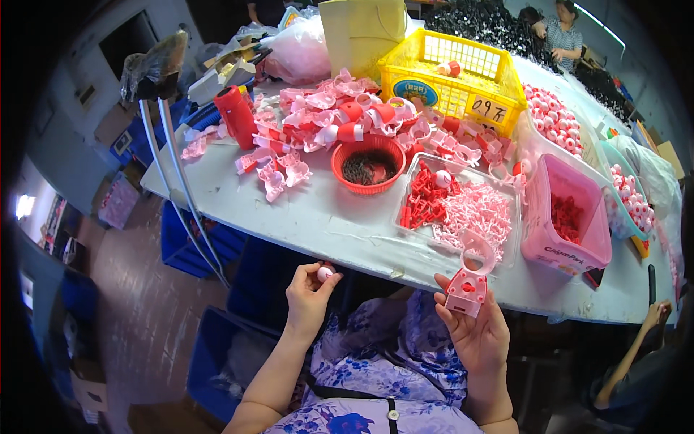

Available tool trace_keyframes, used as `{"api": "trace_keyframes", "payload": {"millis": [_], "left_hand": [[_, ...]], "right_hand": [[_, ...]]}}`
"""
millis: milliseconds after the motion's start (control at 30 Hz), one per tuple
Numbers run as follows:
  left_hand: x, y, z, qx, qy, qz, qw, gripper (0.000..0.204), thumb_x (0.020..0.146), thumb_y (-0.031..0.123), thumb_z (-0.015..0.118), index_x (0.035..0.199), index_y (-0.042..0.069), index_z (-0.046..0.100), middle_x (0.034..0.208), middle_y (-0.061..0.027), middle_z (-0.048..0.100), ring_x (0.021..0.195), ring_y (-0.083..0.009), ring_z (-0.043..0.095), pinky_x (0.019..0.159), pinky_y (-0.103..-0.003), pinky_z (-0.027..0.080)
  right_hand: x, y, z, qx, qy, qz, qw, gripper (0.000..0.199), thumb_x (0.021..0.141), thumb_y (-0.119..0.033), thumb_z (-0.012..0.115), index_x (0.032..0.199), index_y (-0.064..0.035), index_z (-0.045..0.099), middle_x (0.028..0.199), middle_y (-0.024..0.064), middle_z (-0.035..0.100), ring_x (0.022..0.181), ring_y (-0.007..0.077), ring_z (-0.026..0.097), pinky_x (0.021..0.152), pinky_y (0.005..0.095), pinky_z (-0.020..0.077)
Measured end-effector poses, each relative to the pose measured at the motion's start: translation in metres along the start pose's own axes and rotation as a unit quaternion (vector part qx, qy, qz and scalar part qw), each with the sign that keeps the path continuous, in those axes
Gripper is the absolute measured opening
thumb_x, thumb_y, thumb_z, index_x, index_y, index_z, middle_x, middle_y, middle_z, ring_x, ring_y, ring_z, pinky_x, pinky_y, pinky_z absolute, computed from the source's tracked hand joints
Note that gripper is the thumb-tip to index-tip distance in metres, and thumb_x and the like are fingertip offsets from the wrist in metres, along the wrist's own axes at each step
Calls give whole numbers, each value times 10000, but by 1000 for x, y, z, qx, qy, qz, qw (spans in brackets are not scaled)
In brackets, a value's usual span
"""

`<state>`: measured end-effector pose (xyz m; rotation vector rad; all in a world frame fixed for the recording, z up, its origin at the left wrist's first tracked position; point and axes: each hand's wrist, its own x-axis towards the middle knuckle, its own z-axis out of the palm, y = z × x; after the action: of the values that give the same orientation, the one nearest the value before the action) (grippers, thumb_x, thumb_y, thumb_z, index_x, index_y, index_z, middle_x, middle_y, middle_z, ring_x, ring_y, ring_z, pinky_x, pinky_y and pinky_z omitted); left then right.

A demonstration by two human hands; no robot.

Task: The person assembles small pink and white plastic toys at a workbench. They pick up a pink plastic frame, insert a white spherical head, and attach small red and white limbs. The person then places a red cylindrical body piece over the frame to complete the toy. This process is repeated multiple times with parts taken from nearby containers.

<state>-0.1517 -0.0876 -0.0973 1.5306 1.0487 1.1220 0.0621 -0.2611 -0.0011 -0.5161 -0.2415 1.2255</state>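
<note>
Head view: pink toy part (468, 283) with red knob and loop on top, upright in right hand (477, 329), fingers grasping it below bench (318, 217) edge. Left hand (309, 296) fingers pinch small pink-white ball (324, 274). Beyond: clear tray (506, 249), red round basket (367, 165), pink bin (567, 217), yellow basket (452, 76).
</note>
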Motion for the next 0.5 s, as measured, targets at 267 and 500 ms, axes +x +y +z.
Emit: {"api": "trace_keyframes", "payload": {"millis": [267, 500], "left_hand": [[5, 7, -2, -93, 15, -87, 992, 253, 815, 31, 741, 995, -54, 586, 844, -90, 648, 654, -95, 614, 601, -208, 527], [10, 8, -11, -114, -38, -105, 987, 268, 853, 50, 702, 1072, -40, 575, 871, -78, 642, 671, -97, 614, 620, -210, 529]], "right_hand": [[0, -1, -3, -3, -3, 0, 1000, 511, 1039, -306, 303, 1424, 28, 276, 1362, 320, 419, 1163, 373, 559, 997, 400, 494], [-4, -2, -3, 0, -3, 11, 1000, 508, 1038, -309, 302, 1421, 25, 285, 1358, 311, 430, 1165, 368, 558, 995, 401, 494]]}}
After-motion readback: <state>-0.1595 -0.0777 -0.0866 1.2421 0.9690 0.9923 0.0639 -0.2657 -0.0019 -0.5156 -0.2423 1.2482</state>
